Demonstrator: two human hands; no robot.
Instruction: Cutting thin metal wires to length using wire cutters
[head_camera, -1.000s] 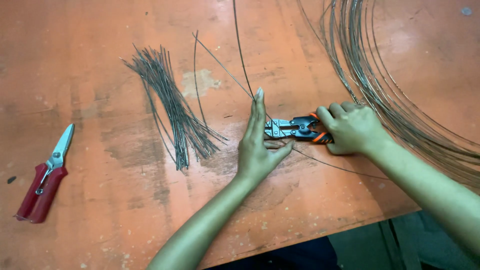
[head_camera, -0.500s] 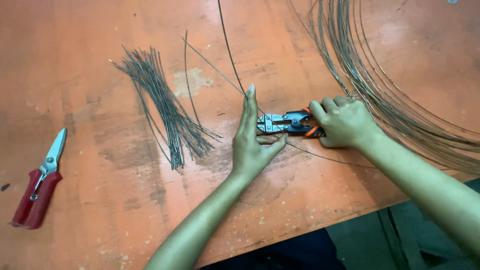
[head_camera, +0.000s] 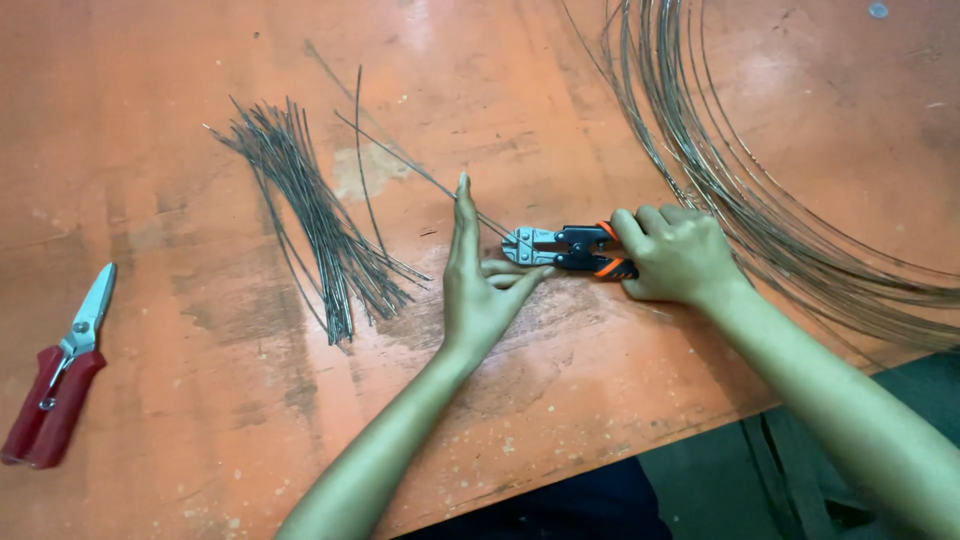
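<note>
Gone from the cutter (head_camera: 560, 247): long wire; right hand (head_camera: 675, 252) hides handles

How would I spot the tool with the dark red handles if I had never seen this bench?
Start at the worn orange table and go to its far left edge, well away from both hands. There lie the red-handled snips, beyond the bundle of cut wires. Unlike the small cutter with black and orange grips in the right hand, they lie alone and untouched, with pale metal blades pointing away from the person.

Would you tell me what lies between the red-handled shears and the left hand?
In the head view, a pile of cut grey wire lengths lies between them on the orange table.
</note>
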